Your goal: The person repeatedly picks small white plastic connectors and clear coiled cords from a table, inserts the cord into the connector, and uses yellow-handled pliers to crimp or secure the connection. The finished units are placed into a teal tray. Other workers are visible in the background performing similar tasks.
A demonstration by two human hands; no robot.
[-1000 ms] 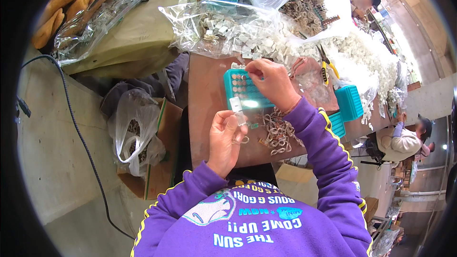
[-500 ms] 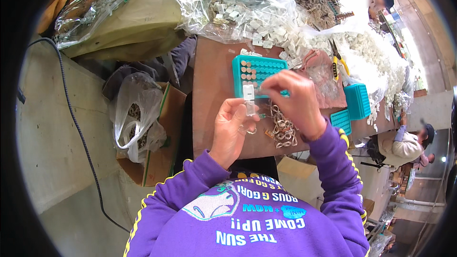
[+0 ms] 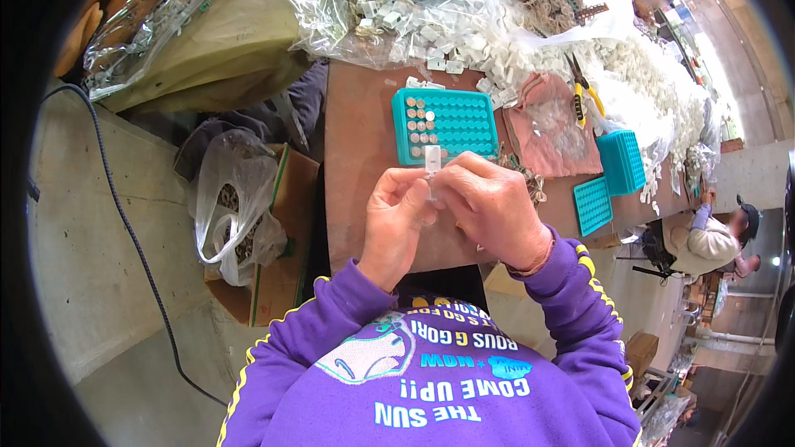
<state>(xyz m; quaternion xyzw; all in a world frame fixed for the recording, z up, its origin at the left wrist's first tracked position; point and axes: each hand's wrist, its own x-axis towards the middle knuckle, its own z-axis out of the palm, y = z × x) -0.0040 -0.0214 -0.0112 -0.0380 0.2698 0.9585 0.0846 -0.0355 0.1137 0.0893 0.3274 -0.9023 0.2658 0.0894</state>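
Observation:
A small white plastic case (image 3: 432,157) stands upright between my hands, just in front of the teal tray. My left hand (image 3: 392,219) pinches its lower end between thumb and fingers. Closed against the same end from the other side is my right hand (image 3: 494,209); its fingers hide that part, and anything small within them cannot be made out. Small round metallic discs (image 3: 421,114) fill the left columns of the teal tray (image 3: 487,134), which has rows of pockets. Looped wires (image 3: 532,180) lie partly hidden behind my right hand.
A pink cloth (image 3: 546,145) lies right of the tray, with yellow-handled pliers (image 3: 578,103) beyond it. Another teal tray (image 3: 593,207) and a teal block (image 3: 621,162) sit farther right. White plastic parts (image 3: 530,58) heap along the back. A person (image 3: 704,236) works at the right.
My right hand has come down and left from over the tray to the white case, closing in beside my left hand. The looped wires are now more covered. The whole view has shifted slightly.

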